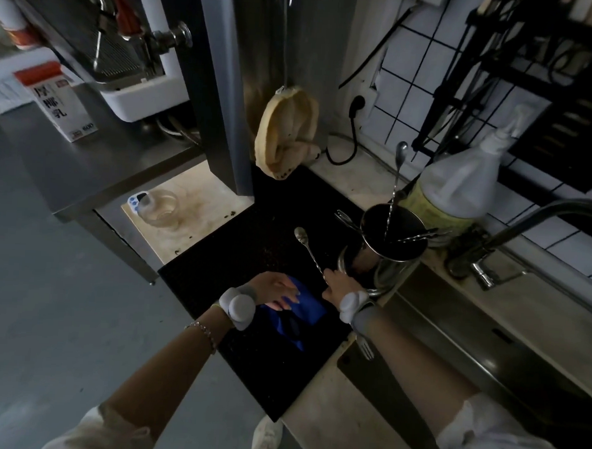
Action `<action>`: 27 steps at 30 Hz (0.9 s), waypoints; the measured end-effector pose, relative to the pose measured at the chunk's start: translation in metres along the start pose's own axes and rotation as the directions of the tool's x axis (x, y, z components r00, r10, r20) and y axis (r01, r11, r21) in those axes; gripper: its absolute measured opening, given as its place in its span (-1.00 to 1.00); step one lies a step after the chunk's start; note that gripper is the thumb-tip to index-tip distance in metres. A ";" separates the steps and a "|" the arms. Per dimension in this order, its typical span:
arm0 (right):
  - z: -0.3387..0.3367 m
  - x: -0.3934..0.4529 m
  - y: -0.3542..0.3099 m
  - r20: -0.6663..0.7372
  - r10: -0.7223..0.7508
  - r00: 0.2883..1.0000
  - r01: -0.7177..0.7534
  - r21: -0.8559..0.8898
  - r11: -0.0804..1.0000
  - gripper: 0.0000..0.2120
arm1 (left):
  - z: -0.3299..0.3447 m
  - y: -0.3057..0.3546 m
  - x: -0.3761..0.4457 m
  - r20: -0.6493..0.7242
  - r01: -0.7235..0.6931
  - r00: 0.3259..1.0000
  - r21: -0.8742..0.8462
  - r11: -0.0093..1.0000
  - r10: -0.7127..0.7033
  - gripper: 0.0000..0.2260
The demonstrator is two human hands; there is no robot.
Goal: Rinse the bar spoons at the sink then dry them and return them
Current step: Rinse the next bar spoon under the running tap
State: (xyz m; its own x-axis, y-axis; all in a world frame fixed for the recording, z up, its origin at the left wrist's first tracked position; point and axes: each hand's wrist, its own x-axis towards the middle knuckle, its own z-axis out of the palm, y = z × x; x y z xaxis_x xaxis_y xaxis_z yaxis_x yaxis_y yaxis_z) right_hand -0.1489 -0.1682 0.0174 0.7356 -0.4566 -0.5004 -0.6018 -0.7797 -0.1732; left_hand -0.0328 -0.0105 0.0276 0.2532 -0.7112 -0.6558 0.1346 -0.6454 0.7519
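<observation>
Over the blue cloth (309, 305), left hand (277, 289) lies flat.

Both forearms reach forward from the bottom of the view, bare from rolled pale sleeves, each wrist wearing a grey-white band with a rounded puck. The left wrist also carries a thin beaded bracelet. The left hand (277, 290) lies palm down with fingers straight and spread a little, resting flat on a blue cloth (300, 313) on the dark surface (251, 256). The right hand (339, 283) sits just beside it, to the right and slightly farther forward, fingers curled in a grip round the lower stem of a bar spoon (308, 249), whose bowl points up and away to the left. The hands are near each other but apart.
</observation>
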 end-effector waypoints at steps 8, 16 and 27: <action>-0.007 -0.088 0.069 -0.128 -0.187 0.974 0.212 0.221 0.952 -0.71 | 0.069 0.038 0.003 -0.063 -0.172 0.983 0.004 0.985 0.172 -0.87; 0.003 -0.185 0.142 -0.211 -0.117 0.970 0.191 0.373 0.908 -0.72 | 0.180 0.068 0.008 -0.001 -0.336 0.940 0.167 0.927 0.341 -0.83; 0.009 -0.252 0.221 -0.006 0.132 0.991 -0.043 0.930 0.364 -0.92 | 0.289 0.121 0.010 0.147 -0.484 0.874 0.349 0.802 0.463 -0.86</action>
State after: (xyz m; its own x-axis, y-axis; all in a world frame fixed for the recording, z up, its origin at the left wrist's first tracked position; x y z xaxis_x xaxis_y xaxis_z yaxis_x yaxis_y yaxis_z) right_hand -0.4702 -0.2221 0.0978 0.6517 -0.5577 -0.5141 -0.5402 0.1345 -0.8307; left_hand -0.2903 -0.1762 0.0924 0.1429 -0.9615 -0.2345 -0.3487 -0.2707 0.8973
